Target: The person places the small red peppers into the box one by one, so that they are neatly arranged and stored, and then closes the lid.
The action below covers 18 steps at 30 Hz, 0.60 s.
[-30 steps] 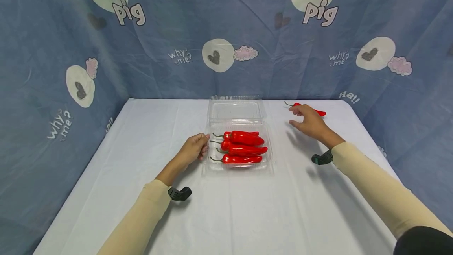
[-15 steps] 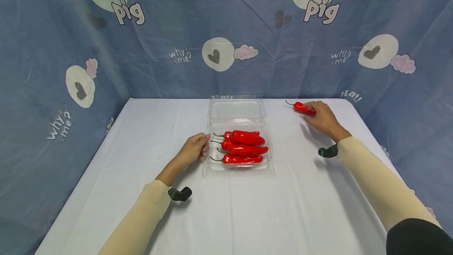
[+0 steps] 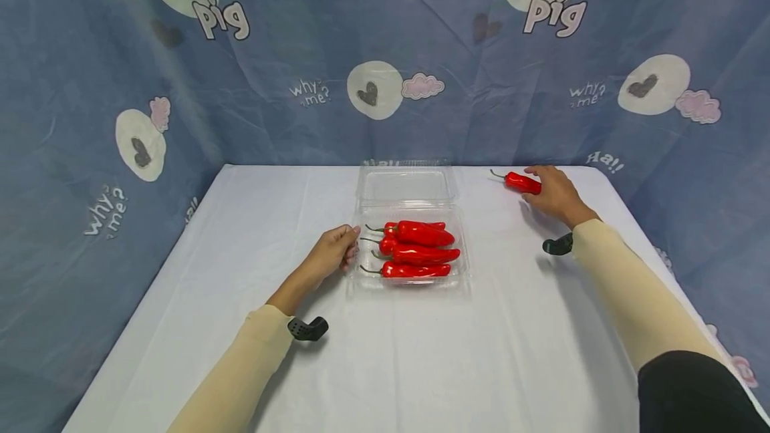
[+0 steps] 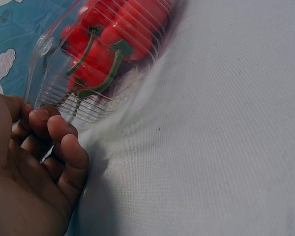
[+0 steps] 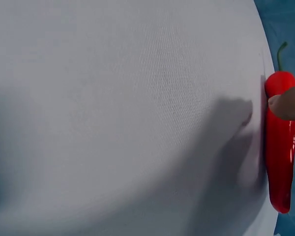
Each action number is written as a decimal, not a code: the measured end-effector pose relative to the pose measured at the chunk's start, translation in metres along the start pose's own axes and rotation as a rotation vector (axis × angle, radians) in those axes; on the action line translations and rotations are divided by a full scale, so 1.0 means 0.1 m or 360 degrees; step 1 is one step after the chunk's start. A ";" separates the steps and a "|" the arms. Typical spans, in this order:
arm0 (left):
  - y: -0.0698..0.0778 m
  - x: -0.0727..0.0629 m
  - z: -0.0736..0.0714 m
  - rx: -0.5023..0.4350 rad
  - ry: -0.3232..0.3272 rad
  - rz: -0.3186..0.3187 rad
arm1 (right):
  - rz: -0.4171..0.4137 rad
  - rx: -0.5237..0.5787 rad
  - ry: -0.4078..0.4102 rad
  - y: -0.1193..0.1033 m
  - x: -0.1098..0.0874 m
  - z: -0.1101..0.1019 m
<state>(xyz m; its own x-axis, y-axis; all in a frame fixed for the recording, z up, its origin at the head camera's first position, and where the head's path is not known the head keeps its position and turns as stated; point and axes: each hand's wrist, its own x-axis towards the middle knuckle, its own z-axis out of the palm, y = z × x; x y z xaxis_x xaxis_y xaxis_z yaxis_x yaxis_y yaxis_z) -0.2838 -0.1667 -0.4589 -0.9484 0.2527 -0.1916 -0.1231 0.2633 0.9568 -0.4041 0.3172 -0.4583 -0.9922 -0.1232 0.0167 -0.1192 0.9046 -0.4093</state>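
Observation:
In the head view, a clear plastic clamshell box (image 3: 406,289) stands mid-table, holding several red peppers (image 3: 424,254) with green stems. My left hand (image 3: 329,250) pinches the box's left rim between thumb and fingers; the left wrist view shows the curled fingers (image 4: 74,151) at the ribbed wall. Toward the back right corner, a single red pepper (image 3: 522,182) lies on the table. My right hand (image 3: 555,192) straddles its tip end, thumb on the near side and fingers spread on the far side. The right wrist view shows the thumb (image 5: 290,104) overlapping this pepper (image 5: 280,157).
The box's lid (image 3: 406,184) is folded back behind it, flat toward the table's rear edge. White cloth covers the table (image 3: 385,359). A blue printed curtain (image 3: 301,132) hangs close behind and at both sides.
My right hand has moved right along the lone pepper to its tip end, and its fingers have spread wider in the last half second. The left hand stays on the box rim.

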 end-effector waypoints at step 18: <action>0.01 0.00 0.01 -0.0006 -0.0004 0.0034 | 0.0128 -0.0020 -0.0196 0.02 0.13 0.08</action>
<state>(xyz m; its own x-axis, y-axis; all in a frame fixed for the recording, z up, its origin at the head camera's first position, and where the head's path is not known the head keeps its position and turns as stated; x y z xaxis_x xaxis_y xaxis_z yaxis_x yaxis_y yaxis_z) -0.2838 -0.1658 -0.4577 -0.9501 0.2603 -0.1717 -0.1041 0.2544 0.9615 -0.4170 0.3139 -0.4661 -0.9868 -0.0988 -0.1281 -0.0409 0.9186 -0.3931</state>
